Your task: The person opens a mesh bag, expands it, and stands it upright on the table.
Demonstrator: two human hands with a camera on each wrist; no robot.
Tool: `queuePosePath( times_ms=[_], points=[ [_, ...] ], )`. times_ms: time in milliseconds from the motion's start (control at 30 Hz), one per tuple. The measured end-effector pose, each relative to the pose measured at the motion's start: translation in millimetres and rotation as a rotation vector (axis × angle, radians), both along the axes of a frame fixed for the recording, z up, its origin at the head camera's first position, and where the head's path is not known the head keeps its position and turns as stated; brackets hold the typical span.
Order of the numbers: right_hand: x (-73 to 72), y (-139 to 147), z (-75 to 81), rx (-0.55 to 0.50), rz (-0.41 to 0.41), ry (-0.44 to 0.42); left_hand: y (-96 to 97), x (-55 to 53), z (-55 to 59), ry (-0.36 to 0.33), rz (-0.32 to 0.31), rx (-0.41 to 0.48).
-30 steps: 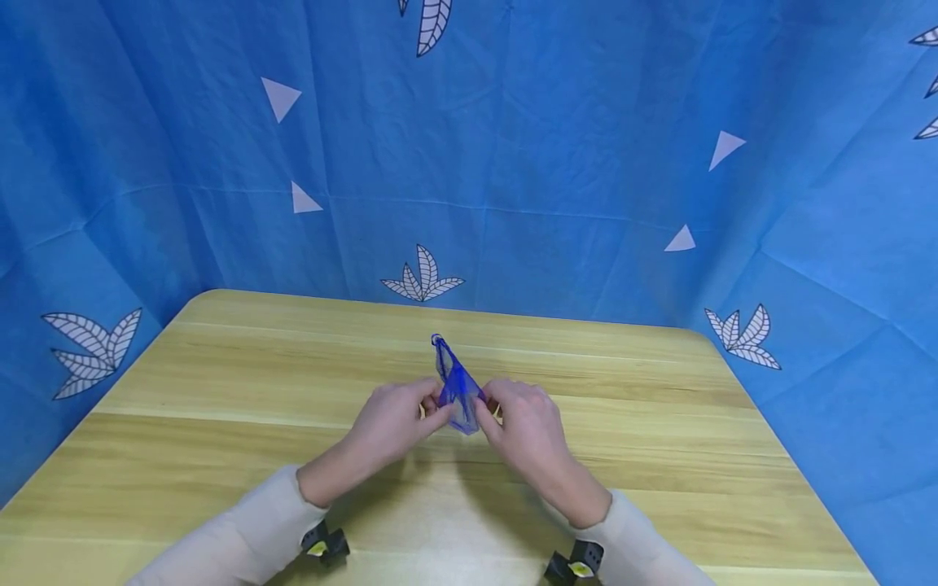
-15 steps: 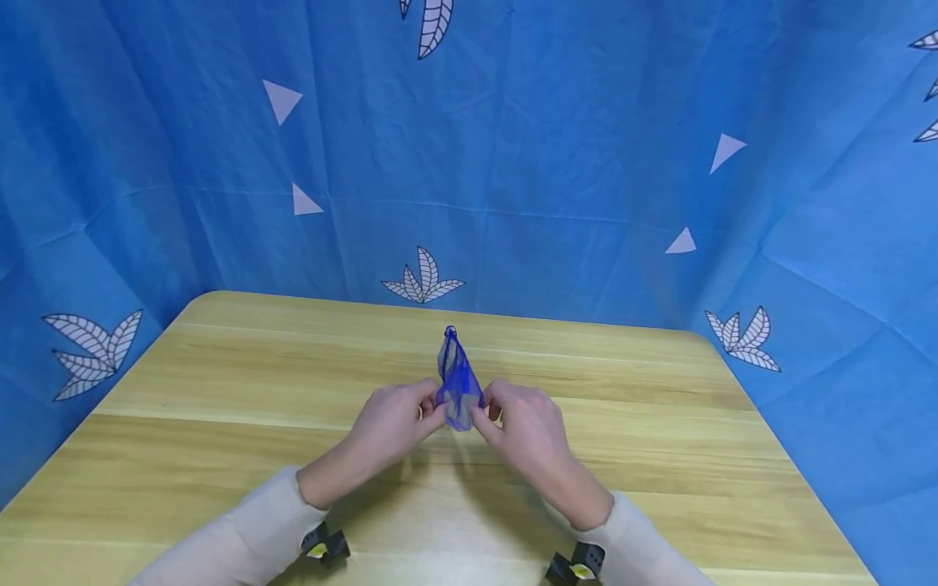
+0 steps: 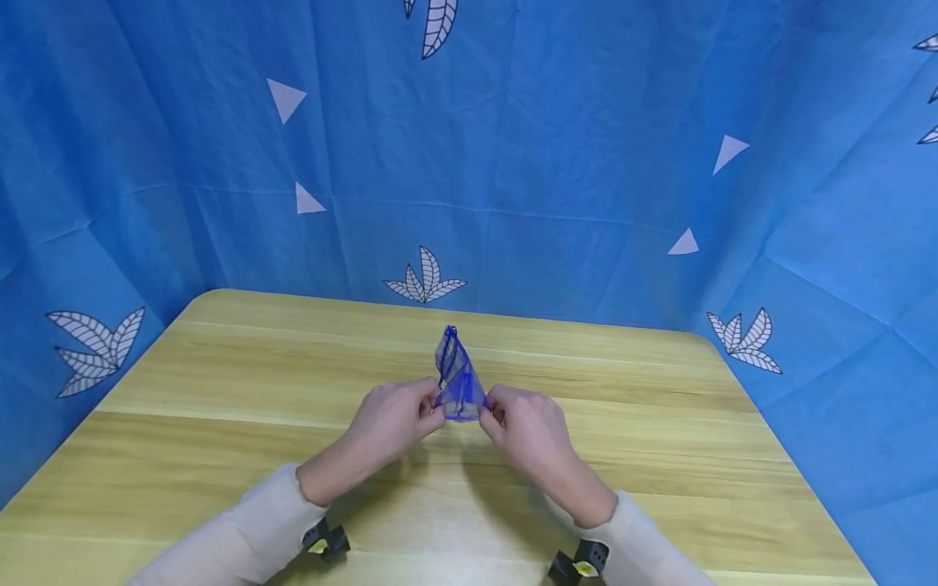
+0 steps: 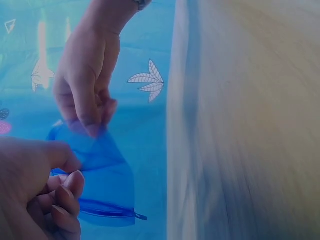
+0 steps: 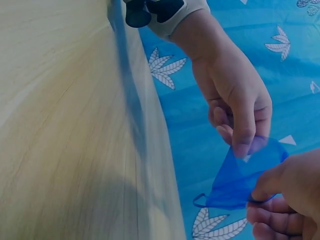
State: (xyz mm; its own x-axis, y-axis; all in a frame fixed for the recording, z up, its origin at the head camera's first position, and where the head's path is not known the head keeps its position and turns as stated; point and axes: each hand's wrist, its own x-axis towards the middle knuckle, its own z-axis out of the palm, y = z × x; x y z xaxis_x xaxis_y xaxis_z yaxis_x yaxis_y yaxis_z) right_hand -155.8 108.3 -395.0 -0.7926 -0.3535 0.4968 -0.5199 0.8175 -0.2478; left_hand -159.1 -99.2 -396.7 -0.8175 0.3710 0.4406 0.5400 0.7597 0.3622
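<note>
Between both hands, above the middle of the table, a small sheer blue pouch (image 3: 456,366) is stretched. Its narrow gathered end points away, toward the back of the table. The left hand (image 3: 392,417) pinches one near corner between thumb and forefinger. On the opposite corner, the right hand (image 3: 533,427) has the same kind of pinch. The left wrist view shows the pouch (image 4: 112,175) spread flat, with a darker gathered band along its lower side. A small cord loop (image 5: 200,201) sticks out from the pouch's end in the right wrist view.
A wood-grain table (image 3: 293,358) with rounded far corners lies under the hands. Behind and beside it hangs a blue curtain (image 3: 557,155) printed with white leaves and triangles. Each sleeve carries a small black camera (image 3: 326,544) near the cuff.
The pouch's gathered tip has swung slightly right and back, and its near edge has been pulled straighter. Both hands keep their pinch, with the right one shifted a little outward.
</note>
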Motion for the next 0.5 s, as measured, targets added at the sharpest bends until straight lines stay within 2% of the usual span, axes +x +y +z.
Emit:
queuePosePath(
  times_ms=[233,500],
  points=[
    [0.5,-0.1,1.2,-0.015,0.019,-0.015,0.8,0.6,1.2,-0.009,0.022,0.012],
    [-1.1,-1.0,-0.5,-0.075,0.011,0.024,2.6,1.6,0.3,0.057,-0.022,-0.039]
  ],
)
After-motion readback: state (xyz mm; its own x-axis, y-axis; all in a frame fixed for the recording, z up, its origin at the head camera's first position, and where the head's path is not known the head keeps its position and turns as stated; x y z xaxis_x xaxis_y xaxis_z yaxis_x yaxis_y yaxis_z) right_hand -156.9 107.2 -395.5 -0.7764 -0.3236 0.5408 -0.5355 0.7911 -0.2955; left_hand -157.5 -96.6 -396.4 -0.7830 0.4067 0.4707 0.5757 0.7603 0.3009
